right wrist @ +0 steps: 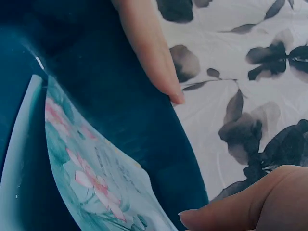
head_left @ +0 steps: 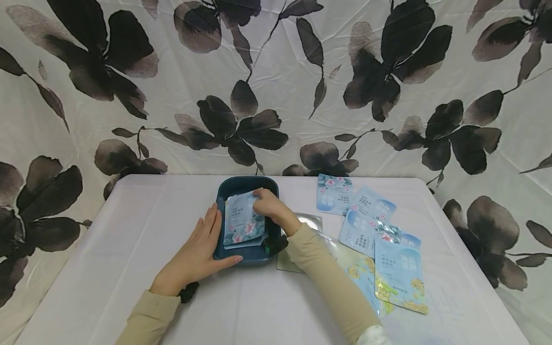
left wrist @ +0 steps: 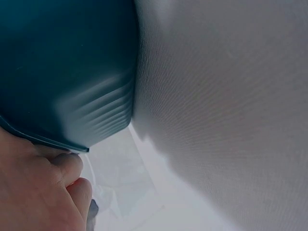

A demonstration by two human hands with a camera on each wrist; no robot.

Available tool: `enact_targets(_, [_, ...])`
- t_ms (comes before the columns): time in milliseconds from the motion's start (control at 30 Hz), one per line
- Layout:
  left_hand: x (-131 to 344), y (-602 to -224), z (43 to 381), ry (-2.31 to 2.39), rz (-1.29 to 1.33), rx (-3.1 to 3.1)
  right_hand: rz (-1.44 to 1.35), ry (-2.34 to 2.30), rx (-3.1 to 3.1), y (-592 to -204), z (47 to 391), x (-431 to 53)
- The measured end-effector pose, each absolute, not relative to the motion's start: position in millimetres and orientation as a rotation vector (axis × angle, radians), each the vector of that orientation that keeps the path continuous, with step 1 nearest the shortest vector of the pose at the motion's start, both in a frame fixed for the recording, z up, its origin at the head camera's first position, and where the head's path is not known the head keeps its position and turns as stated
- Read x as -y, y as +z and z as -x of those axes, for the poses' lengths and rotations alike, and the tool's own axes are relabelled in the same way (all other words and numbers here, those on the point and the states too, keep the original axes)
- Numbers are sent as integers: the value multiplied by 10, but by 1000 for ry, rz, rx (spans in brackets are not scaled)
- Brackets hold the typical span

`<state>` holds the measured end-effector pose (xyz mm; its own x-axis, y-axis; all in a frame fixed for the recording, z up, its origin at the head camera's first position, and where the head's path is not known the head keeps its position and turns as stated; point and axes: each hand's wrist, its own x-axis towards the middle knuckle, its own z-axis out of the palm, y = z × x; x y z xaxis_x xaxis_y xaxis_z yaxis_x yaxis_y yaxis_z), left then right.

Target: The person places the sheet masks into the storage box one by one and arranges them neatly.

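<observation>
A dark blue tray-like container stands on the white table with flat packets inside. My left hand lies along its left side, fingers straight against the rim and thumb stretched toward the near edge. The container's ribbed outer wall fills the upper left of the left wrist view. My right hand reaches in from the right and pinches the upper right of a light blue packet printed with pink flowers. That packet stands tilted in the right wrist view. Another packet lies beneath it.
Several blue packets spread over the table's right side, among them a flowered one at the back and a yellow-printed one in front. A shiny silver packet and a larger pale green and blue one lie partly under my right arm.
</observation>
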<state>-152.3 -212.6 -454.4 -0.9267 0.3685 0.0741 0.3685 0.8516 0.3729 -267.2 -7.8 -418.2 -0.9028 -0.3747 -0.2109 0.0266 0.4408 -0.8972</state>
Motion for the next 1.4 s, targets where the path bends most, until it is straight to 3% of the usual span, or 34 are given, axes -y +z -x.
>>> enact_targets(967, [2162,-4547,1509,624,-657,-3018,343,-1167,-2436,-4215,2477,168])
enact_targets(1400, [2161,-4576,1505,628,-667,-3022,267,-1316,-2345,-4256,2392,152])
